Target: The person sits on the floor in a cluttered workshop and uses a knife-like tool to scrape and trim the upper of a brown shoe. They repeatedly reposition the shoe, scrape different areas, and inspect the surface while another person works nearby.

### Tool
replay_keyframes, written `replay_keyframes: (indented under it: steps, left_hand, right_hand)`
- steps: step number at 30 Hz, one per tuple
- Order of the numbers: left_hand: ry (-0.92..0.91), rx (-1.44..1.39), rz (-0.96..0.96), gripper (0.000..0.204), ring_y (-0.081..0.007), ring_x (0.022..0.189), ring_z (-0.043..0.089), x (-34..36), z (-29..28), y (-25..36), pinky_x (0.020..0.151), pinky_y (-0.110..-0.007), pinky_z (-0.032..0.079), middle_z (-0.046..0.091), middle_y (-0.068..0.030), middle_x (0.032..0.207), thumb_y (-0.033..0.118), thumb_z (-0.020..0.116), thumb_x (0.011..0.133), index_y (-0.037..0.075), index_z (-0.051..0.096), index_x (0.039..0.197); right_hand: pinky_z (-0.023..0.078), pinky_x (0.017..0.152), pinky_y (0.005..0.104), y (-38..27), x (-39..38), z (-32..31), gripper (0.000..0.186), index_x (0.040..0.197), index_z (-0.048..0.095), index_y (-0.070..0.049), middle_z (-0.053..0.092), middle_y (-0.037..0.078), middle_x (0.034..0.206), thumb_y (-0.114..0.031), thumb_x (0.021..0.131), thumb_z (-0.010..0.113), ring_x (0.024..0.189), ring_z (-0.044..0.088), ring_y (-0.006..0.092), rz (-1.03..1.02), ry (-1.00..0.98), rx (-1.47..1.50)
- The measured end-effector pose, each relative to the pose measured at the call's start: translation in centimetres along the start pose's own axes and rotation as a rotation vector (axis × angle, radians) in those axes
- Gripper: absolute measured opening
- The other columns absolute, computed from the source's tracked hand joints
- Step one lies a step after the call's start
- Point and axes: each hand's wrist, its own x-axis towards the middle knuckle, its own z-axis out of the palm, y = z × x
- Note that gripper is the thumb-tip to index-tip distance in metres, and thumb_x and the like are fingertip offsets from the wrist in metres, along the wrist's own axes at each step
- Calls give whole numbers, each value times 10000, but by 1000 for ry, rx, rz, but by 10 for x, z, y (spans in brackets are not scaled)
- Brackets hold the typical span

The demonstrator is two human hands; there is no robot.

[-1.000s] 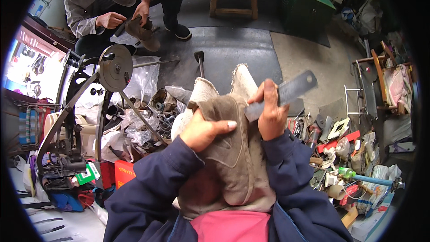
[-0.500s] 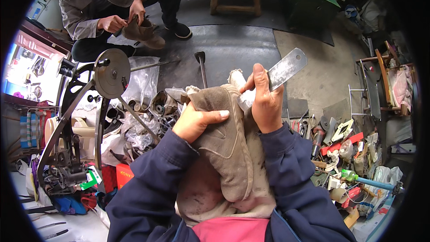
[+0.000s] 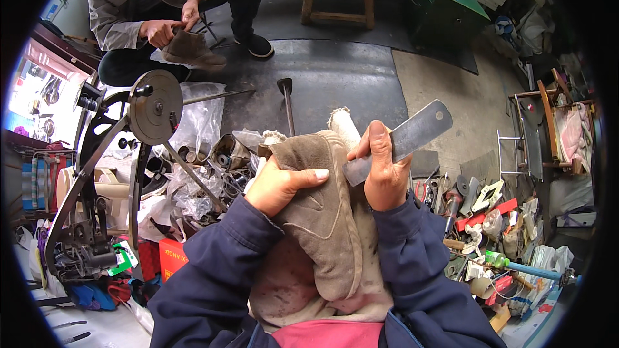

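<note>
A brown suede ankle boot [image 3: 316, 212] lies over my lap, its toe toward me. My left hand [image 3: 284, 187] grips the boot's upper near the heel, thumb across the suede and fingers behind it. My right hand [image 3: 385, 171] is closed around a flat steel cobbler's knife [image 3: 419, 130], a straight strip with a round hole in its far end. The knife's lower end sits close beside the boot's sole edge; whether it touches is unclear. A light apron [image 3: 284, 283] covers my knees under the boot.
A hand-cranked sewing machine [image 3: 155, 106] stands at left beside heaped shoe parts and plastic [image 3: 200, 180]. Ahead, a crouching person [image 3: 155, 6] holds another brown boot [image 3: 193, 50]. Tools and scraps [image 3: 487, 212] crowd my right, with a wooden stool [image 3: 338, 16] and green box [image 3: 448, 9] farther off.
My right hand and the knife have come slightly toward me, and the knife has turned flatter, farther from horizontal pointing up. The boot has shifted a little nearer. The other person's boot has tilted.
</note>
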Motion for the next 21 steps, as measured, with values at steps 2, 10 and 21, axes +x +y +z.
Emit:
replay_keyframes:
  steps: [2,10,21]
  left_hand:
    - [-3,-12,3,474,-165,1044,660,0,1,0,951,-326,525,698,-69,1158,60,775,844,-18,622,1286]
    - [-8,3,0,467,-158,1027,661,-1,2,2,935,-321,531,699,-64,1148,64,776,845,-18,623,1279]
    - [-6,22,14,455,-151,1009,663,-2,0,1,916,-319,536,701,-49,1133,71,778,846,-9,633,1270]
  right_hand:
    - [440,658,308,-1,-3,-2,523,708,553,-11,557,57,664,-359,1093,486,643,580,159,22,-4,-15]
    - [459,667,316,-1,-13,-6,534,696,535,-14,530,58,658,-359,1098,466,633,583,169,59,-9,-18]
    - [458,652,317,-1,-23,-7,532,687,548,-12,538,63,644,-351,1091,480,617,584,173,63,-20,-11]
